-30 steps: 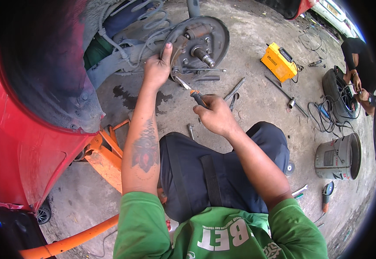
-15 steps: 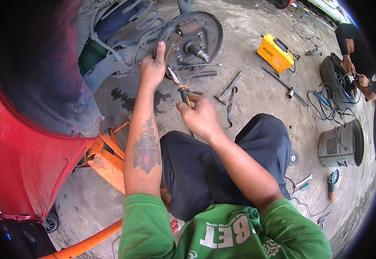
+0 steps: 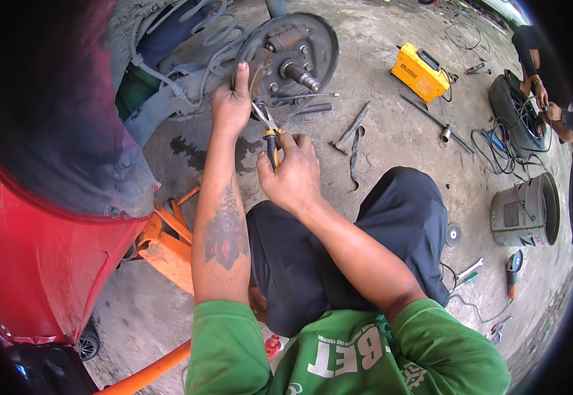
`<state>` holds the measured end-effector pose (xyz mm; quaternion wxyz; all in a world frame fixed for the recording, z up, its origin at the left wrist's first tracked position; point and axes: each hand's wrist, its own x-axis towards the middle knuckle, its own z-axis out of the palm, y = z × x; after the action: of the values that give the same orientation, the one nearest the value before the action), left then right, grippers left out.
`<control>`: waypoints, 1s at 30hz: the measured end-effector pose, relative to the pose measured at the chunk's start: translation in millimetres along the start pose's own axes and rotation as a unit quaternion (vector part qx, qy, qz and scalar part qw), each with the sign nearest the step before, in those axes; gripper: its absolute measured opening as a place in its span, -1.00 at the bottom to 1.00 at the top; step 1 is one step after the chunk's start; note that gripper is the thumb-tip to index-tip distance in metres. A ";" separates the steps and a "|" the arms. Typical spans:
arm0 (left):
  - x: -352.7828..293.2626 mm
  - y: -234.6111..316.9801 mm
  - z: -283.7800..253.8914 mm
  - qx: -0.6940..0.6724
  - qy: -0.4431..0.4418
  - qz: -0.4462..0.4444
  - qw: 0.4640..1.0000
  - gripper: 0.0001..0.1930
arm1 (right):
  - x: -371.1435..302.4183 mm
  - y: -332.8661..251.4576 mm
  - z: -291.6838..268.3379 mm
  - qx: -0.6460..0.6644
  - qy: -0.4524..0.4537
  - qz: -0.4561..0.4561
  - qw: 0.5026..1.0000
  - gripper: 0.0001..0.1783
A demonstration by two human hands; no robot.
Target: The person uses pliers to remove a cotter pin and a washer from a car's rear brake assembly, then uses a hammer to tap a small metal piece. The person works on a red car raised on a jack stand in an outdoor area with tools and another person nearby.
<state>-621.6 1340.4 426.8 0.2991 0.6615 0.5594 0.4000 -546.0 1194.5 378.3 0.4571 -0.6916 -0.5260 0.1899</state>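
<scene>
My left hand (image 3: 231, 108) grips the near-left edge of a round, rusty drum brake backing plate (image 3: 326, 49). Its thumb points up along the front face, and the fingers are hidden behind. My right hand (image 3: 293, 172) is wrapped round the black-and-orange handles of a pair of pliers (image 3: 270, 124). The pliers' jaws reach the lower edge of the plate, just beside my left hand; what they pinch, if anything, is too small to tell. A threaded wheel spindle (image 3: 299, 76) sticks out of the plate's middle. Below it, a coiled brake cable (image 3: 309, 97) extends to the right.
A red car body (image 3: 43, 243) and an orange jack (image 3: 168, 257) stand at my left. On the concrete lie a hammer (image 3: 353, 125), a strap, a long bar and an angle grinder (image 3: 513, 273). A yellow machine (image 3: 421, 72), a bucket (image 3: 520, 214) and a person handling a tyre (image 3: 513, 115) are at right.
My right hand has shifted slightly left, farther up the pliers, and their handles look more spread. My left hand keeps its hold. The other person's hands have moved at the tyre.
</scene>
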 end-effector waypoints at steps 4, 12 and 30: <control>-0.8 -0.1 4.8 -0.033 0.056 0.046 0.997 -0.15 | 2.3 6.1 5.6 0.002 0.043 -0.044 0.998 -0.53; -4.3 5.0 1.4 -0.043 -0.004 -0.002 0.999 -0.02 | 5.0 9.2 6.3 -0.002 0.034 -0.037 0.999 -0.56; 1.6 -3.2 2.5 -0.009 0.047 0.068 0.997 -0.11 | 41.0 -6.6 -38.1 0.275 -0.293 0.221 0.888 -0.46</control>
<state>-621.0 1342.7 423.2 0.2506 0.6760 0.5225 0.4551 -505.9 1215.2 412.1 0.4002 -0.5493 -0.3961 0.6174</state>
